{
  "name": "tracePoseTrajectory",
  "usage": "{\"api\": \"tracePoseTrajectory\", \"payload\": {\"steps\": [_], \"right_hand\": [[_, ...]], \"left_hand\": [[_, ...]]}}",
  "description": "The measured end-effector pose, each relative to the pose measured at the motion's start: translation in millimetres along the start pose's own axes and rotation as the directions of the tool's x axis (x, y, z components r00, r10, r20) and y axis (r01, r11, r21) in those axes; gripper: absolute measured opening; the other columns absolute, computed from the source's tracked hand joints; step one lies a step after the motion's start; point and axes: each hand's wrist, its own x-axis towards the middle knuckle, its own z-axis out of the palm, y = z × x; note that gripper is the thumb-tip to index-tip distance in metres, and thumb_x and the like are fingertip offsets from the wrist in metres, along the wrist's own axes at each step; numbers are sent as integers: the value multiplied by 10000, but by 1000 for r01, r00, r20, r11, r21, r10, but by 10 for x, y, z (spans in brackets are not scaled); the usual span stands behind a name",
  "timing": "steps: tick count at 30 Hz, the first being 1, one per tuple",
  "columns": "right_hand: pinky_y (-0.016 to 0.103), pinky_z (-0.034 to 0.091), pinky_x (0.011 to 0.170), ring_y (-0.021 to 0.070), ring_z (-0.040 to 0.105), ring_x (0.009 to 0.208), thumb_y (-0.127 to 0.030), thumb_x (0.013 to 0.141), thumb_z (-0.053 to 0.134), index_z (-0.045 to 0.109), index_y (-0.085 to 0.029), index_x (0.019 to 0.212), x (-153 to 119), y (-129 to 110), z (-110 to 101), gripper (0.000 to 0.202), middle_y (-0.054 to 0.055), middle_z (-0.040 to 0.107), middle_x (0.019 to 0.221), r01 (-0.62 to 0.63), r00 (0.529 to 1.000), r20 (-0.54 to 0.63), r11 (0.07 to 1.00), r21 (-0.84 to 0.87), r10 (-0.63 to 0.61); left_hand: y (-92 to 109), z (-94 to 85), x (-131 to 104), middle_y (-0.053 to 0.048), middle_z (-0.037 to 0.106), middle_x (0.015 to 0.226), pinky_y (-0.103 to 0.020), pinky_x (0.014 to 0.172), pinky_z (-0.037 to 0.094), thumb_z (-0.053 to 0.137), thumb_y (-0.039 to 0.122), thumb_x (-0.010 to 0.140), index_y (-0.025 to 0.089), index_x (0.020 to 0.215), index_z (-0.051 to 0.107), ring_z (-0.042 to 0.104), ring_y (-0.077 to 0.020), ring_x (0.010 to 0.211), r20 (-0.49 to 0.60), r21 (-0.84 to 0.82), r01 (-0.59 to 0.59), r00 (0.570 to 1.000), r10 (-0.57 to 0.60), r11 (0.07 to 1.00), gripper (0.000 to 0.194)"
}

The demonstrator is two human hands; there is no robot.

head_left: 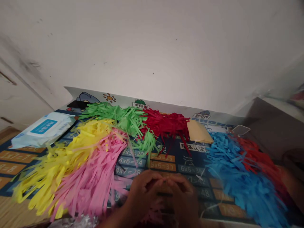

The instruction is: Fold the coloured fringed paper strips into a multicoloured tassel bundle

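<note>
Both hands are low in the middle of the view, close to the front edge of the desk (14,158), and they meet each other at the fingertips. The left hand (142,190) has its fingers curled inward, and the right hand (184,194) is curled in the same way; the picture is blurred here, so I cannot tell if they pinch something between them or only touch. A few pink strips seem to lie under and just in front of the wrists, but this part is not sharp. The nearest big thing is the pile of pink paper strips (95,174), which lies just beside the left hand, on its left side, and reaches toward the front edge. Touching this pile, further to the left, is the pile of yellow strips (61,155). Behind the hands, near the wall (152,47), lie the green strips (121,118) and next to them the dark red strips (166,123). On the right side of the right hand, a little apart from it, lies the pile of blue strips (237,177), and bright red strips (258,158) lie along its far right side. A folded tan paper (198,132) rests between the dark red and the blue strips. A pack of wet wipes (44,128) lies at the far left corner. All things lie on a dark mat (190,160) printed with multiplication sums.
</note>
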Motion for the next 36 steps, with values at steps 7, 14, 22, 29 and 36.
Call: {"api": "tracePoseTrajectory", "payload": {"steps": [7, 14, 22, 29, 36], "right_hand": [[277, 546, 565, 198, 671, 618, -317, 692, 764, 735, -213, 675, -22, 101, -40, 110, 30, 714, 678, -42, 999, -2, 999, -19, 42], [241, 537, 627, 174, 663, 671, -237, 689, 751, 736, -236, 669, 63, -70, -121, 25, 17, 712, 695, 120, 978, 177, 991, -67, -106], [246, 519, 576, 164, 641, 603, -279, 591, 798, 689, -215, 725, -36, 85, 1, 184, -8, 684, 663, -322, 945, 134, 913, 252, 297], [267, 519, 604, 183, 636, 621, -264, 550, 791, 695, -193, 617, -6, 63, -23, 138, 19, 689, 632, -334, 937, 180, 920, 206, 300], [275, 544, 611, 197, 664, 635, -319, 643, 767, 702, -204, 709, -98, 91, -63, 147, 21, 700, 671, -69, 997, -15, 997, 32, 70]], "left_hand": [[17, -10, 24, -9, 690, 720, -205, 610, 428, 597, 275, 869, 199, 807, 703, 619, -135, 656, 78, 87, -62, 995, 55, 994, 145], [92, -64, 32, -7, 658, 685, -224, 588, 370, 531, 222, 882, 197, 734, 667, 581, -139, 633, 259, 197, -91, 965, 38, 976, 202], [-6, 0, 16, 15, 666, 716, -204, 584, 421, 598, 277, 815, 204, 771, 568, 605, -134, 621, 181, 22, 75, 980, -78, 997, 91], [-8, -20, 38, 17, 669, 703, -195, 585, 415, 629, 286, 809, 198, 769, 613, 604, -128, 625, 232, -7, 90, 969, -86, 996, 98], [17, 9, -24, 7, 672, 708, -205, 594, 414, 592, 226, 804, 198, 801, 670, 593, -136, 633, 243, 73, 151, 956, -165, 986, 83]]}}
